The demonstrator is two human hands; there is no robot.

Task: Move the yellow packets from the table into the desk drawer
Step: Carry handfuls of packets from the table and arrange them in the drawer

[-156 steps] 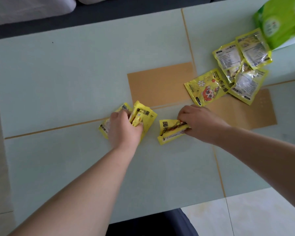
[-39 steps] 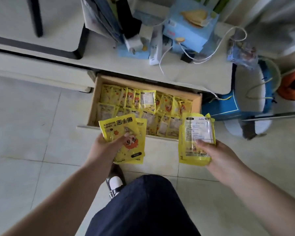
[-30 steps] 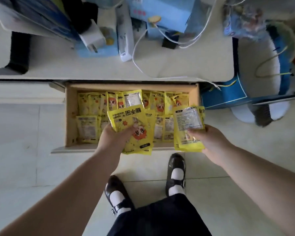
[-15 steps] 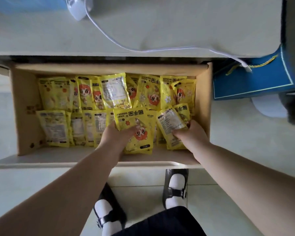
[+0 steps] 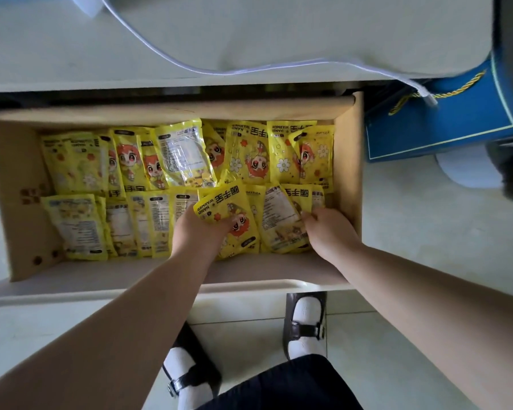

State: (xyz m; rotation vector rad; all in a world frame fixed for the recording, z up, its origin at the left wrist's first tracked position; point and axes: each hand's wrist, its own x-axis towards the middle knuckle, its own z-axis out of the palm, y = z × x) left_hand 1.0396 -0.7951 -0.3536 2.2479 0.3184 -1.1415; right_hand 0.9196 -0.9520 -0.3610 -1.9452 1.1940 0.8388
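Both my hands have sunk lower into the desk drawer [image 5: 347, 161] since half a second ago, and the packets I carry now lie against the front row.

Head view: my left hand [image 5: 196, 232] grips a yellow packet [image 5: 219, 207] printed "HAND WARMER", thumb curled over its face, the packet tilted and resting on those under it. My right hand [image 5: 329, 229] is just beside it at the drawer's right end, fingers curled round the edge of another packet [image 5: 279, 223] with its label side up. The two hands are near each other but apart. More yellow packets [image 5: 249, 152] fill the drawer in two rows. A white cable [image 5: 190, 65] crosses the desk top [image 5: 308, 31], and a blue bag [image 5: 444, 119] stands to the right.
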